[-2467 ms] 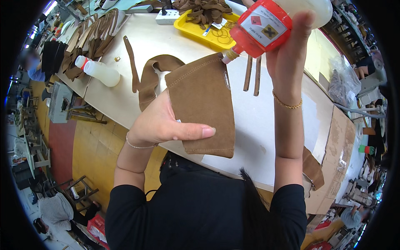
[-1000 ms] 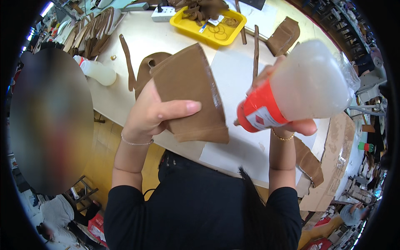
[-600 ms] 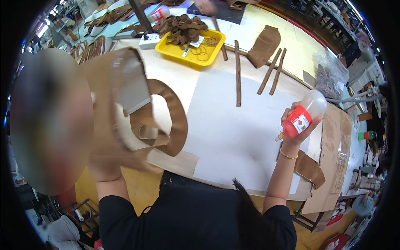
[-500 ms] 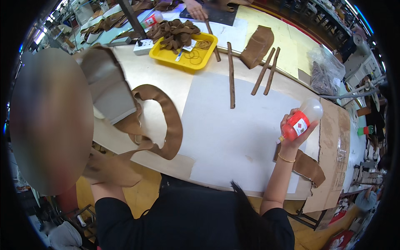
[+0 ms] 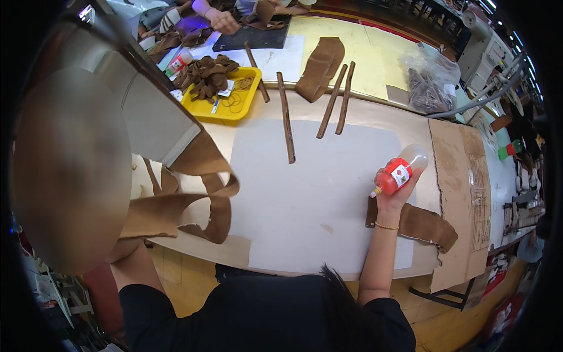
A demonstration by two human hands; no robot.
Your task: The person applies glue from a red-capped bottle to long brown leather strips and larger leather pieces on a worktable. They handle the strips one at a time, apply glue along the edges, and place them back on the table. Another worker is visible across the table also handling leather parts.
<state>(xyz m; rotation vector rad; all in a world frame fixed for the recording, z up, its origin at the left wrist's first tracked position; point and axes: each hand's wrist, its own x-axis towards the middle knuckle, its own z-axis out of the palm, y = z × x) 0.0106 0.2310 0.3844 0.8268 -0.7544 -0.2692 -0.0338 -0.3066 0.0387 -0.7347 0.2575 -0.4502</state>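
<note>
My right hand (image 5: 388,200) is wrapped round a clear squeeze bottle (image 5: 416,157) with red on its lower part, tilted nozzle-down to the left above the table. Below that forearm lies a curved brown leather piece (image 5: 427,227). My left forearm (image 5: 139,268) reaches up at the left, but a blurred oval hides the hand and its fingers. Beside it, a long brown leather piece (image 5: 153,210) loops and twists over the table's left end. A larger panel with a grey backing (image 5: 155,111) adjoins it; I cannot tell whether they are joined.
A yellow tray (image 5: 253,97) of brown scraps and rubber bands stands at the back left. Narrow brown strips (image 5: 285,117) and a wide leather piece (image 5: 321,67) lie at the back. Cardboard (image 5: 460,193) covers the right end. Another person's hand (image 5: 224,22) is across the table.
The view has turned, shifting the table things left. The brown leather at the left has lifted and twisted into new loops. My right hand keeps hold of the bottle.
</note>
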